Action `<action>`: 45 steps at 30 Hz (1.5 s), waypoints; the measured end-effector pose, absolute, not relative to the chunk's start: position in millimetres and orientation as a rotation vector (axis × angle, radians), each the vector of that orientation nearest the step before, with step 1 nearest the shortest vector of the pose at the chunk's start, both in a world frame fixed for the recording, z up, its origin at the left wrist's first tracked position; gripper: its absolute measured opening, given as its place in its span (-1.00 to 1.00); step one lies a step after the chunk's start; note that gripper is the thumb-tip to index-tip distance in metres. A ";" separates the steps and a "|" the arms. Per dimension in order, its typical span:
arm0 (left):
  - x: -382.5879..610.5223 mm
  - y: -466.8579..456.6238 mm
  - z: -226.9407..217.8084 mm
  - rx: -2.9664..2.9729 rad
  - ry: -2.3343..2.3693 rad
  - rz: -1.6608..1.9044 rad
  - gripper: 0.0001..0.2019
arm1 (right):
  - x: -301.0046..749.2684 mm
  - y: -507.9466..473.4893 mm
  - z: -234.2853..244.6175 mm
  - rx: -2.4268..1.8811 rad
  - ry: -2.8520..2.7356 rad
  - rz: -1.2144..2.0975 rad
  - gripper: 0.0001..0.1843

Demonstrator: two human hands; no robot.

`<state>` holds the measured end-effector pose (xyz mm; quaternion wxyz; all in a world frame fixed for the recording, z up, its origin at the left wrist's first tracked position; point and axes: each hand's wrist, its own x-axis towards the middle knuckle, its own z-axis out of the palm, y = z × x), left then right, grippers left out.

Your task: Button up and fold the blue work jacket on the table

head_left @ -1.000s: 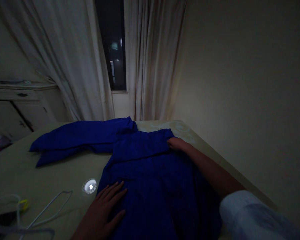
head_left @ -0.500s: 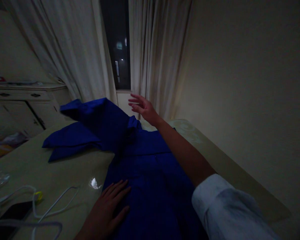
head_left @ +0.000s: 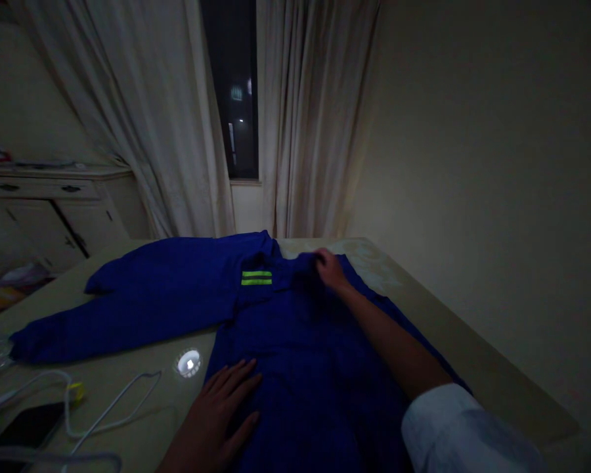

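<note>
A dark blue work jacket (head_left: 295, 355) lies spread on a pale table (head_left: 128, 394). One sleeve stretches out to the left, and two bright yellow-green stripes (head_left: 257, 278) show near its shoulder. My left hand (head_left: 221, 414) lies flat on the jacket's lower left part, fingers stretched out. My right hand (head_left: 329, 268) reaches to the far end of the jacket by the collar, its fingers curled on the cloth there. The room is dim.
A small round glowing light (head_left: 189, 363) sits on the table left of the jacket. A white cable (head_left: 113, 410), a dark phone (head_left: 24, 427) and a small yellow item (head_left: 75, 392) lie at the near left. Curtains (head_left: 305, 118), a dark window and a white cabinet (head_left: 54, 203) stand behind.
The left sleeve, folded and then lifted, now lies stretched out to the left, showing the stripes. My right hand rose in the air, then came back down onto the collar area.
</note>
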<state>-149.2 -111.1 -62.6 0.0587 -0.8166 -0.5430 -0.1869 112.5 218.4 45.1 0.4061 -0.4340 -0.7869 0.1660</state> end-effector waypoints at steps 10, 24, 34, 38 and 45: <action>-152.9 -105.8 -77.8 -2.459 -1.623 -0.595 -0.39 | 282.6 242.2 57.2 -1.285 -1.112 0.037 -0.62; -152.5 -108.5 -69.2 -2.481 -1.684 -0.595 -0.44 | 55.7 285.1 44.3 -1.322 -2.359 0.317 -0.71; -153.1 -108.9 -69.7 -2.490 -1.691 -0.549 -0.44 | 94.3 242.8 9.6 -1.027 -2.526 0.746 -0.63; -153.1 -108.0 -70.7 -2.469 -1.674 -0.549 -0.43 | 134.9 223.2 -25.1 -1.178 -2.605 0.726 -0.59; -152.0 -107.8 -69.7 -2.452 -1.631 -0.526 -0.41 | 176.1 236.2 -19.6 -1.523 -2.378 0.396 -0.35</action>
